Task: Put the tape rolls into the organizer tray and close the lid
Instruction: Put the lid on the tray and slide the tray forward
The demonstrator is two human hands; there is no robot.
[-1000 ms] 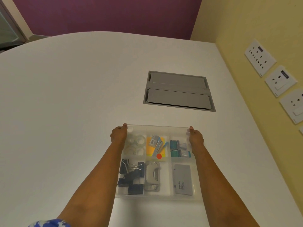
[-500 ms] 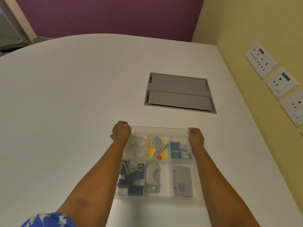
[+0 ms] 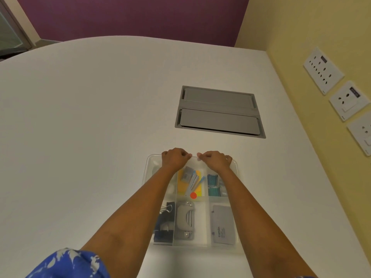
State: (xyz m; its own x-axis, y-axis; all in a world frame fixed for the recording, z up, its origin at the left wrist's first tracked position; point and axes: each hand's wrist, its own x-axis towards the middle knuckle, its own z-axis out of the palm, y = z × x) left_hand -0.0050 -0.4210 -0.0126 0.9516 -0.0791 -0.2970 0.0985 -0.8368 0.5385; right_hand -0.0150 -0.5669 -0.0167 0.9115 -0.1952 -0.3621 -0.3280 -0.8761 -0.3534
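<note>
A clear plastic organizer tray [image 3: 148,167] lies on the white table in front of me, with a translucent lid [image 3: 201,219] lying flat over it. The white tape rolls [image 3: 170,190] sit in its far left compartment, mostly hidden under my left forearm. My left hand [image 3: 174,158] and my right hand [image 3: 215,160] rest side by side at the middle of the lid's far edge. Both have their fingers curled over that edge, knuckles almost touching.
Under the lid are black binder clips [image 3: 166,209], a grey punch [image 3: 185,219], a grey box [image 3: 223,227] and yellow sticky notes [image 3: 188,184]. A grey cable hatch [image 3: 219,112] is set into the table beyond. White wall sockets [image 3: 323,70] line the yellow wall at right.
Both hands have slid from the tray's far corners inward to the middle of the far edge, and their fingers have curled tighter. The view has tilted slightly down.
</note>
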